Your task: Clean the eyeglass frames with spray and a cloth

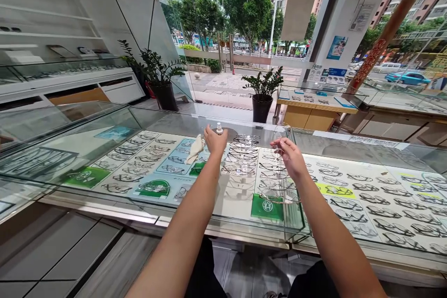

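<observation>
My left hand (214, 142) is closed around a small clear bottle with a white top (219, 128), above the glass display case. Just left of that hand a crumpled beige cloth (195, 150) lies on the glass top. My right hand (289, 154) is pinched on a pair of thin-rimmed eyeglasses (279, 131); their faint outline rises above the fingertips and is hard to make out against the glass. Beneath both hands, rows of eyeglasses (240, 153) show inside the case. A green card with a white logo (267, 206) sits below my right hand.
The glass case (209, 224) runs along my front, with a glass edge (299, 195) beside my right forearm. Potted plants (262, 104) stand beyond it, before a large window. A wooden display table (307, 114) is at the back right, and shelving (45, 18) at left.
</observation>
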`<state>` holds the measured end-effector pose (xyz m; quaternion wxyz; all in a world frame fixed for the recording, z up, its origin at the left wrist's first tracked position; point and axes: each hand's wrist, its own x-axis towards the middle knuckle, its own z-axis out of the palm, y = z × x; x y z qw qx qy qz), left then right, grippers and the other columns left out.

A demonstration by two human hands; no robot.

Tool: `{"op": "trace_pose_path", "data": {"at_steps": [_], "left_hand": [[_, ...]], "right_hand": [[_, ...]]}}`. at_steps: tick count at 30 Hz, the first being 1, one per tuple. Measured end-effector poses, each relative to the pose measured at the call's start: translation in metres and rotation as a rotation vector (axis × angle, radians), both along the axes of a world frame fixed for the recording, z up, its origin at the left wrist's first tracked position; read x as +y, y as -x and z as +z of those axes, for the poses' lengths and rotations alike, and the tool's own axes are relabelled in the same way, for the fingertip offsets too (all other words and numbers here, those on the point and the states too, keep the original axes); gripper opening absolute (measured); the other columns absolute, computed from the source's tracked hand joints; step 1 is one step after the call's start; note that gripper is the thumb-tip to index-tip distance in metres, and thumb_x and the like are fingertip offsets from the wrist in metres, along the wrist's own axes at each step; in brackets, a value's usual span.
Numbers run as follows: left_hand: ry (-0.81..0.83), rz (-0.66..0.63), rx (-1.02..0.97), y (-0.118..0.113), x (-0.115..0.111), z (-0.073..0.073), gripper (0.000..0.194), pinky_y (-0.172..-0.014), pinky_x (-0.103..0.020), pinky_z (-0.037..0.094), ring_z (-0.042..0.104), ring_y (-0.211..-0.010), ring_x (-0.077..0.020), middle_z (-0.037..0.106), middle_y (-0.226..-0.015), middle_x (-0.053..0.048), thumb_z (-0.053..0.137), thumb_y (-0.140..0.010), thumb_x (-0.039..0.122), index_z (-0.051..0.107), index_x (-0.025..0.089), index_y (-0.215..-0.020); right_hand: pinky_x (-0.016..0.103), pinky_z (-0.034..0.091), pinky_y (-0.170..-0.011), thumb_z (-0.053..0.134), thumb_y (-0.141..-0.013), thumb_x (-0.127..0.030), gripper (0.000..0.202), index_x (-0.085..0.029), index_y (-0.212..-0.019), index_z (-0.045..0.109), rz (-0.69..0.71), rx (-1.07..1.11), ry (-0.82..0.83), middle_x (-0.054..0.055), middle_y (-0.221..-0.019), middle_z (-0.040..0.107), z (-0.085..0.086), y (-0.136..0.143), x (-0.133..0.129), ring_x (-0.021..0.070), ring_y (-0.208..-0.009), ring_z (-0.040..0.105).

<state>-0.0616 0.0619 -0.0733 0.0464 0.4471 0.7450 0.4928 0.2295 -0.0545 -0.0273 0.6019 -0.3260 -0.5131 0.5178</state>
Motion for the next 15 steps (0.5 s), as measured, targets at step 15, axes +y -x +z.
{"op": "trace_pose_path", "data": {"at_steps": [15], "left_hand": [[0.235, 0.195, -0.066, 0.056, -0.014, 0.014, 0.051, -0.104, -0.063, 0.047, 0.053, -0.136, -0.0479, 0.057, -0.141, -0.033, 0.065, -0.082, 0.007, 0.055, 0.012, -0.132]], "right_hand": [[0.036, 0.048, -0.085, 0.075, -0.089, -0.047, 0.022, -0.026, -0.092, 0.075, 0.001, 0.017, 0.037, 0.006, -0.105, 0.077, 0.0, -0.001, -0.002, 0.0231, -0.098, 0.065]]}}
